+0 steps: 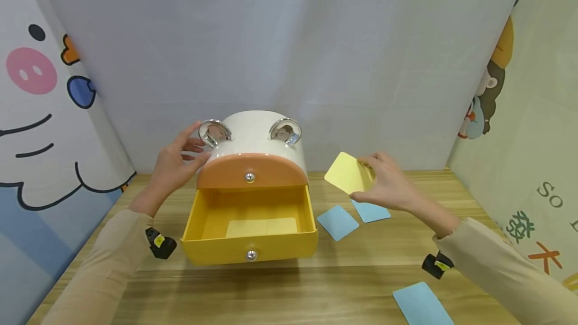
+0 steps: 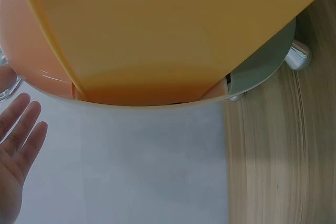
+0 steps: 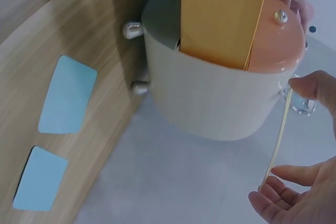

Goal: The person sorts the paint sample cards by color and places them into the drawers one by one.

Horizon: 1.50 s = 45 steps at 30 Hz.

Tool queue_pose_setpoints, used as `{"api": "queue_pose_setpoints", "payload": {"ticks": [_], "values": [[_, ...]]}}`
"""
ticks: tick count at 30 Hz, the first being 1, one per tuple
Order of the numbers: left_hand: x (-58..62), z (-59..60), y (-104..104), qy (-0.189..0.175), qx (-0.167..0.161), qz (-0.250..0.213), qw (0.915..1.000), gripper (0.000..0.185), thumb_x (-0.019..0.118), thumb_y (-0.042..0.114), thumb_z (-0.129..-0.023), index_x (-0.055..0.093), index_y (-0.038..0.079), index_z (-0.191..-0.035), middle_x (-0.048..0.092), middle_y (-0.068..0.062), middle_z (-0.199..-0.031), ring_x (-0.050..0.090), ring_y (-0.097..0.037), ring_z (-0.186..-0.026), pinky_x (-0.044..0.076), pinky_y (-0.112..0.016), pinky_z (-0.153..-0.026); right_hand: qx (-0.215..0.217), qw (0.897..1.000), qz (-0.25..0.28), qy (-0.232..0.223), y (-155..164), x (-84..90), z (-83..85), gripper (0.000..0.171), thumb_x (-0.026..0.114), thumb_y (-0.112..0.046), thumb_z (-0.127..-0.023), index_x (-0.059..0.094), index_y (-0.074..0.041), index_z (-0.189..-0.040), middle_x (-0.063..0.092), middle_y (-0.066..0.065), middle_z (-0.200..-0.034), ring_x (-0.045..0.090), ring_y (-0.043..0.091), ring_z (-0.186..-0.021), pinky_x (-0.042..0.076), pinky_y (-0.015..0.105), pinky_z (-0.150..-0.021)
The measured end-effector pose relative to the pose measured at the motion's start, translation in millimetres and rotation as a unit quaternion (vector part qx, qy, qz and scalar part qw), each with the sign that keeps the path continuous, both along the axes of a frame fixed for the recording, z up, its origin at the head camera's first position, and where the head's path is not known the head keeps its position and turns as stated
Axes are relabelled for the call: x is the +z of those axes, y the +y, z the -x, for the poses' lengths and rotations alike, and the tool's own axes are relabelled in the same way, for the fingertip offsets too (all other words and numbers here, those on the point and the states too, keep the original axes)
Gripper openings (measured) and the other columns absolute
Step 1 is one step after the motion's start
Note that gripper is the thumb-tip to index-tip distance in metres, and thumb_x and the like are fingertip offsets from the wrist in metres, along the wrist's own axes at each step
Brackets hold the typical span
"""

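A white rounded drawer box (image 1: 257, 132) with two shiny ring-shaped ears stands on the table. Its yellow middle drawer (image 1: 194, 249) is pulled out, and pale yellow cards (image 1: 262, 227) lie flat inside. Above it, the orange drawer (image 1: 226, 172) is closed. My left hand (image 1: 173, 162) rests at the box's upper left, thumb and forefinger by the left ear (image 1: 215, 133), the other fingers loosely extended. To the right of the box, my right hand (image 1: 390, 184) pinches a yellow card (image 1: 345, 173) by its edges between thumb and fingers, raised above the table.
Two blue cards (image 1: 337, 222) (image 1: 372, 211) lie right of the drawer, and another blue card (image 1: 423, 305) is near the front right. A green bottom drawer (image 3: 163, 17) shows below the yellow one. Printed cloth walls (image 1: 519, 164) enclose the wooden table.
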<state>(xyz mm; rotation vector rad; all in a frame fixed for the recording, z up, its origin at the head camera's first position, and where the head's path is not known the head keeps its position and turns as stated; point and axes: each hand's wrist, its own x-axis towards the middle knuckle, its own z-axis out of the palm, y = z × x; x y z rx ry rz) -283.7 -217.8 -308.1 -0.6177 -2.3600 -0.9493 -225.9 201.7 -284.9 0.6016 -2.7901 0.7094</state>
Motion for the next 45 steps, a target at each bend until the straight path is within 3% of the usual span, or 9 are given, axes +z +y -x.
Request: {"api": "queue_pose_setpoints", "payload": {"ticks": [8, 20, 31, 45], "values": [[1.2, 0.3, 2, 0.001, -0.003, 0.0, 1.0, 0.066, 0.063, 0.008, -0.084, 0.031, 0.014, -0.142, 0.06, -0.02, -0.105, 0.06, -0.033, -0.09, 0.051, -0.05, -0.074, 0.099, 0.995, 0.011, 0.014, -57, 7.5, -6.0, 0.069, 0.077, -0.027, -0.06, 0.054, 0.003, -0.118, 0.05, 0.012, -0.105, 0.044, 0.022, -0.09, 0.039, 0.029, -0.069], [1.9, -0.3, 4, -0.005, -0.007, -0.003, 1.0, 0.066, 0.063, 0.008, -0.085, 0.032, 0.014, -0.142, 0.06, -0.02, -0.106, 0.06, -0.033, -0.09, 0.052, -0.048, -0.074, 0.237, 0.971, 0.004, 0.038, -113, -11.2, -3.2, 0.063, 0.076, -0.028, -0.063, 0.056, 0.002, -0.114, 0.047, 0.009, -0.106, 0.042, 0.019, -0.098, 0.042, 0.028, -0.08], [0.8, -0.7, 2, 0.0, -0.005, -0.01, 0.9999, 0.066, 0.064, 0.006, -0.084, 0.033, 0.013, -0.141, 0.06, -0.02, -0.104, 0.061, -0.034, -0.089, 0.052, -0.049, -0.073, 0.279, 0.96, -0.007, 0.021, -145, -14.9, -5.0, 0.064, 0.076, -0.03, -0.065, 0.055, 0.0, -0.117, 0.048, 0.009, -0.112, 0.043, 0.018, -0.101, 0.04, 0.027, -0.085], [0.4, -1.9, 1, 0.013, -0.007, -0.011, 0.9998, 0.066, 0.064, 0.005, -0.083, 0.033, 0.011, -0.141, 0.061, -0.021, -0.103, 0.061, -0.034, -0.087, 0.052, -0.05, -0.072, 0.275, 0.961, -0.02, -0.012, -169, -24.2, -6.6, 0.059, 0.075, -0.031, -0.07, 0.057, 0.0, -0.117, 0.048, 0.009, -0.118, 0.042, 0.02, -0.109, 0.037, 0.027, -0.096]]}}
